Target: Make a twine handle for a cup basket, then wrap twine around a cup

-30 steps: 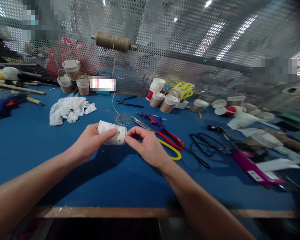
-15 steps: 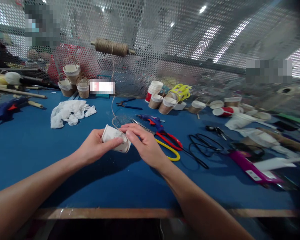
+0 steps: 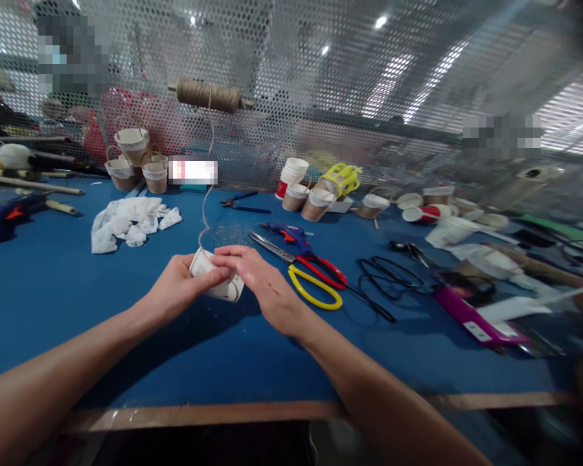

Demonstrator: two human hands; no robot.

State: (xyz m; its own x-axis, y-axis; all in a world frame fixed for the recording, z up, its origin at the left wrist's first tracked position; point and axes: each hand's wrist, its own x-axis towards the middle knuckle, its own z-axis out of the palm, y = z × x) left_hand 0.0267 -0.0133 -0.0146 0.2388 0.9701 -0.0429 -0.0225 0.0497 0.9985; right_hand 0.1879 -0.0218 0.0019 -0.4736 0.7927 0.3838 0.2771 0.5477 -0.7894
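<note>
At the far left of the blue table (image 3: 53, 291), a blue glue gun (image 3: 7, 217) lies just in front of some sticks (image 3: 34, 184). Next comes a crumpled white cloth (image 3: 126, 223), with three pots (image 3: 154, 183) with looped handles behind it, one stacked on the others. The left hand (image 3: 182, 285) has its grip clamped on a small white cup (image 3: 221, 291), its thumb pressed along the side. The cup is tilted and held up over the table, near the middle of the view. Twine (image 3: 212, 137) runs down to the cup from a spool (image 3: 208, 95) in front of the mesh (image 3: 291, 97), and some shows near the cup's lower right end. Pliers (image 3: 245, 204) lie beyond the cup. The right hand (image 3: 267, 285) lays its fingers over the cup from the right; I cannot tell whether its grip is pinched together on anything. Just right of it are scissors (image 3: 286, 255) with one red and one yellow handle, a second glue gun (image 3: 298, 241) close behind them. Farther back stand nested cups (image 3: 294, 171) and two more pots (image 3: 318, 207). Keys (image 3: 411, 249) and a purple tool (image 3: 466, 317) lie well to the right.
</note>
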